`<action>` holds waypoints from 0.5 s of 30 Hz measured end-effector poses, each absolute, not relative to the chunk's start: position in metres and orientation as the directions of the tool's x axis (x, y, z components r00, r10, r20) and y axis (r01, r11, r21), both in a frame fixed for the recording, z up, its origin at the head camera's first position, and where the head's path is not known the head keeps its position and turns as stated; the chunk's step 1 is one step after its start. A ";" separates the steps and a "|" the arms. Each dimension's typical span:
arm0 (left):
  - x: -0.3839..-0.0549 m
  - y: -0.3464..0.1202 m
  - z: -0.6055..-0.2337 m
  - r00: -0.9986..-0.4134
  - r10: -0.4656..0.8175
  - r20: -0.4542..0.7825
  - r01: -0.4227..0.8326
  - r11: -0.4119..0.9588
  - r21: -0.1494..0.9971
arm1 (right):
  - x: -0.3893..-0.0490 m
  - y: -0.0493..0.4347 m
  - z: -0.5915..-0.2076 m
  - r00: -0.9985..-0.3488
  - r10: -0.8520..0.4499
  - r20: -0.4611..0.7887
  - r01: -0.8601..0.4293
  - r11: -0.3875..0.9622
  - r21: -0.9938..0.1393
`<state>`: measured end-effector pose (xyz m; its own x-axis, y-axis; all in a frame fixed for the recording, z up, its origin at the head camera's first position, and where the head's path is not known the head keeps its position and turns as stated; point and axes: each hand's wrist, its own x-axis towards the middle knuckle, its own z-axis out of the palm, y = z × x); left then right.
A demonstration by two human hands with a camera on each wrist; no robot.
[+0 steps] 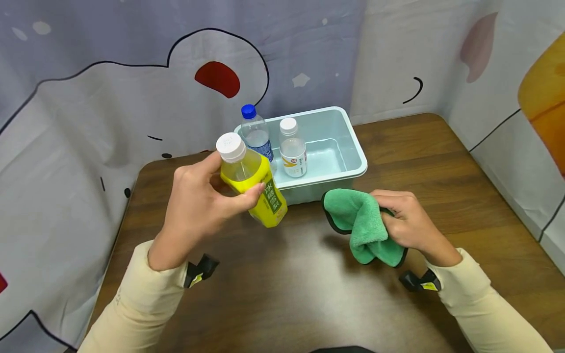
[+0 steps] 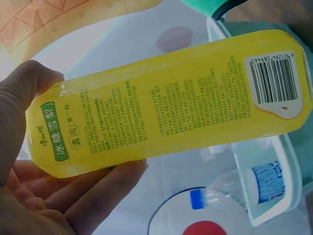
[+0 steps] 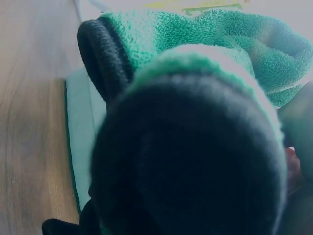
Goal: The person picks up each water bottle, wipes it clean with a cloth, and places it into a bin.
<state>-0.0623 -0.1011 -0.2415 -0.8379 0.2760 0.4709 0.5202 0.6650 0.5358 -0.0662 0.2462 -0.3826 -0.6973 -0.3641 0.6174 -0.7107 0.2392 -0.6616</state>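
My left hand [image 1: 200,201] grips a bottle [image 1: 260,184] with a yellow label and white cap, tilted above the table. In the left wrist view the yellow label [image 2: 181,105] shows small print and a barcode, with thumb and fingers round its cap end. My right hand [image 1: 403,220] pinches a bunched green cloth [image 1: 364,220] with black edging, held over the table in front of the tub. Close up in the right wrist view, the cloth [image 3: 186,39] hides most of that hand. Inside the pale blue tub [image 1: 355,169] stand a blue-capped bottle [image 1: 256,135] and a white-capped bottle [image 1: 292,149].
A brown wooden table [image 1: 282,294] carries the tub near its back edge. Behind and to both sides hangs a printed curtain [image 1: 115,108], close to the table's edges. Each wrist wears a black camera mount [image 1: 200,269].
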 end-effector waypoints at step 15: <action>-0.081 -0.098 -0.217 -0.845 0.259 0.467 0.506 0.668 0.546 | -0.066 0.247 -0.383 -0.683 -0.363 0.634 -0.724 0.226 -0.652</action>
<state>-0.0807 -0.0980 -0.2174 -0.8453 0.2590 0.4674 0.5063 0.6678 0.5457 -0.0659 0.2469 -0.3834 -0.6831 -0.3631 0.6337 -0.7243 0.2255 -0.6516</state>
